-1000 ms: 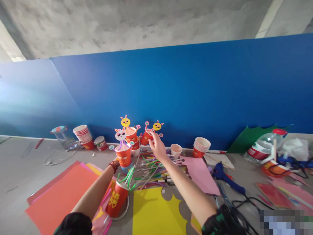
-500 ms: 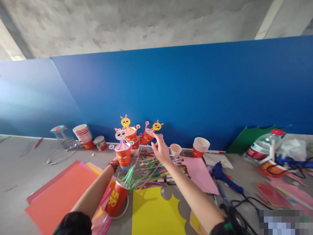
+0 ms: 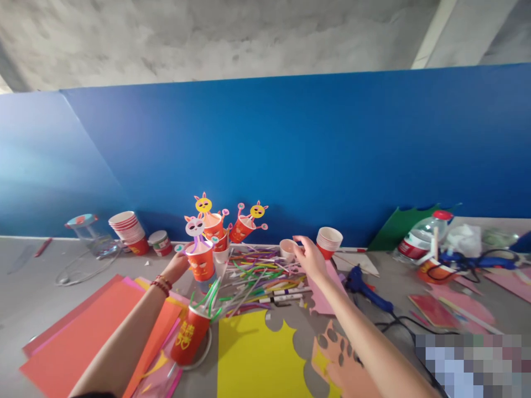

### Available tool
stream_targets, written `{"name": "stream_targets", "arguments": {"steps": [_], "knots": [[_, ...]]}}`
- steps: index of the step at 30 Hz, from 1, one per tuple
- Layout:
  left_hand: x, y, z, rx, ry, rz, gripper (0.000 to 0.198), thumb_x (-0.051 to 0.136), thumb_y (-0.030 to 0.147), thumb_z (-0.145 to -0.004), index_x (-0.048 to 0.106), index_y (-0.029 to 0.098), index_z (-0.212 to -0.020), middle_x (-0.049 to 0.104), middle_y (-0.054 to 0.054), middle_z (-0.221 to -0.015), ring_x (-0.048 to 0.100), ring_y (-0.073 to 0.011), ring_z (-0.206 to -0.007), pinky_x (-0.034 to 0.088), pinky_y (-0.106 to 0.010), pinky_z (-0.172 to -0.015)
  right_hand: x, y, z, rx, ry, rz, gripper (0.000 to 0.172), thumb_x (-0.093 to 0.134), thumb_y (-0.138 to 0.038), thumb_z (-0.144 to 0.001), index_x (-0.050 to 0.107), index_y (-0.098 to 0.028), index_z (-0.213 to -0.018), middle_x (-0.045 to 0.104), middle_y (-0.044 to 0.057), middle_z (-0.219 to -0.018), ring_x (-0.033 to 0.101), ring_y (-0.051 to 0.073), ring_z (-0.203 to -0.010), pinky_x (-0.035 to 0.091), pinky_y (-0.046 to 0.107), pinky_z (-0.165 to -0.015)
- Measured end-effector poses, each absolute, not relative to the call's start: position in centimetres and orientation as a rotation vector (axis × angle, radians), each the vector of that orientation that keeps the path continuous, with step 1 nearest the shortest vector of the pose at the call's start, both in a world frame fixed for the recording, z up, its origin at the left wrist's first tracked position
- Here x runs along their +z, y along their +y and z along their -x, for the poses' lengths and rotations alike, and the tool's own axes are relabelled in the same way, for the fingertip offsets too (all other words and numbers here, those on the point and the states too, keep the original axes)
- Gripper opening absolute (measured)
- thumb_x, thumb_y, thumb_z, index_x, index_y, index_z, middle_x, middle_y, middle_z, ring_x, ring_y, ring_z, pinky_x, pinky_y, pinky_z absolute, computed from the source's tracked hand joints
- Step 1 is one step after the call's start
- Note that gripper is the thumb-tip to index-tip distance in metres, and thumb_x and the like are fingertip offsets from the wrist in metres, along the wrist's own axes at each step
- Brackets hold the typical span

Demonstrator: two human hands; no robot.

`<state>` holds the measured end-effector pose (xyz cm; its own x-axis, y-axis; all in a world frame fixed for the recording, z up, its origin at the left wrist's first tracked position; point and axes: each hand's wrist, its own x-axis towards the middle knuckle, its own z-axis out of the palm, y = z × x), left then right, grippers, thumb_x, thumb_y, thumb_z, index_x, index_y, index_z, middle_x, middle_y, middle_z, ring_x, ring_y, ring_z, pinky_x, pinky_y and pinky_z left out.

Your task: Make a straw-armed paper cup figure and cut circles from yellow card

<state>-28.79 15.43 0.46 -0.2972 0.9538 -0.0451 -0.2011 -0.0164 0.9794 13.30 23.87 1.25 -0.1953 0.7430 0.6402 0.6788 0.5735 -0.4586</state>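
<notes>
My left hand (image 3: 176, 267), a beaded bracelet at its wrist, is beside the red cup with a white cat-like face (image 3: 201, 262); its fingertips are partly behind the cup's decoration. My right hand (image 3: 309, 257) has its fingers apart and reaches the rim of a small pale cup (image 3: 287, 250); nothing shows in it. Two more decorated cups with yellow faces, one upright (image 3: 213, 224) and one tilted (image 3: 243, 228), stand near the blue wall. Pipe cleaners and markers (image 3: 265, 276) lie between my hands.
Stacked paper cups stand left (image 3: 126, 226) and right (image 3: 329, 240). A red cup of green stems (image 3: 191, 334) is in front, beside yellow paper (image 3: 257, 359) and orange sheets (image 3: 83, 337). Farther right are a blue glue gun (image 3: 371, 290), cables and a bottle (image 3: 425, 235).
My right hand has left the tilted yellow-faced cup and moved right to the small pale cup. My left hand has shifted outward slightly. The view has turned a little to the right.
</notes>
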Motion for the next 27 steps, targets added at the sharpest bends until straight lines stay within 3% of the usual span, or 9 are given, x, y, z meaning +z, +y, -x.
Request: {"name": "stream_targets", "arguments": {"steps": [2,6,9,16,19,21,24,27], "knots": [[0.4,14.6,29.8,1.514,1.295,-0.899,0.025,0.062,0.030,-0.092,0.063,0.014,-0.111,0.066,-0.008,-0.112,0.066,-0.0211,-0.097,0.056,-0.041,-0.084,0.6,24.3,-14.3,0.079,-1.990,1.177,0.027,0.049,-0.019,-0.090,0.063,-0.017,-0.112,0.070,0.014,-0.111,0.070,0.026,-0.091,0.055,0.033,-0.069],[0.8,11.9,31.6,1.636,1.420,-0.887,0.023,0.081,0.027,-0.069,0.066,0.014,-0.082,0.073,-0.007,-0.087,0.068,-0.0275,-0.093,0.057,-0.039,-0.082,-0.1,24.4,-14.3,0.073,-2.153,1.165,0.019,0.053,-0.014,-0.088,0.070,-0.020,-0.093,0.075,0.008,-0.094,0.071,0.021,-0.074,0.052,0.027,-0.061],[1.7,9.2,32.1,1.746,1.538,-0.926,0.030,0.078,0.035,-0.068,0.068,0.016,-0.089,0.073,-0.008,-0.093,0.067,-0.0291,-0.098,0.057,-0.039,-0.081,0.6,23.8,-14.0,0.052,-2.218,1.119,0.022,0.051,-0.013,-0.090,0.070,-0.019,-0.081,0.075,0.007,-0.084,0.070,0.020,-0.068,0.051,0.027,-0.060],[3.5,1.9,28.8,2.007,1.827,-1.159,0.023,0.069,0.036,-0.079,0.068,0.022,-0.098,0.068,-0.002,-0.104,0.064,-0.0209,-0.094,0.053,-0.038,-0.091,4.0,18.5,-15.4,0.009,-2.293,0.905,0.022,0.049,-0.014,-0.094,0.068,-0.020,-0.104,0.072,0.011,-0.113,0.069,0.026,-0.099,0.054,0.037,-0.085],[4.4,-0.5,24.6,1.824,1.850,-1.578,0.017,0.057,0.032,-0.090,0.067,0.023,-0.101,0.067,-0.004,-0.103,0.064,-0.0204,-0.085,0.054,-0.037,-0.081,4.1,14.9,-15.8,0.068,-2.292,0.839,0.022,0.048,-0.019,-0.096,0.069,-0.021,-0.104,0.072,0.010,-0.111,0.069,0.025,-0.101,0.056,0.037,-0.087],[5.2,-1.7,21.4,1.682,1.664,-1.777,0.016,0.051,0.025,-0.094,0.065,0.023,-0.103,0.066,-0.006,-0.108,0.064,-0.0217,-0.096,0.055,-0.035,-0.082,4.1,12.5,-16.1,0.179,-2.281,0.821,0.023,0.048,-0.022,-0.098,0.070,-0.022,-0.105,0.073,0.010,-0.110,0.069,0.025,-0.101,0.056,0.036,-0.086],[6.3,-2.6,16.9,1.301,1.466,-2.030,0.021,0.048,0.019,-0.095,0.062,0.024,-0.111,0.063,-0.009,-0.122,0.059,-0.0238,-0.116,0.051,-0.038,-0.098,4.5,9.5,-16.5,0.380,-2.404,0.770,0.023,0.048,-0.022,-0.098,0.069,-0.023,-0.108,0.074,0.008,-0.109,0.069,0.024,-0.103,0.056,0.034,-0.087],[6.2,-2.8,13.4,0.963,1.373,-2.074,0.035,0.051,0.021,-0.095,0.052,0.027,-0.129,0.052,-0.011,-0.140,0.053,-0.0248,-0.126,0.054,-0.035,-0.096,4.9,7.5,-16.8,0.469,-2.442,0.794,0.023,0.048,-0.021,-0.098,0.069,-0.024,-0.108,0.074,0.008,-0.112,0.069,0.023,-0.102,0.056,0.032,-0.084]]}}
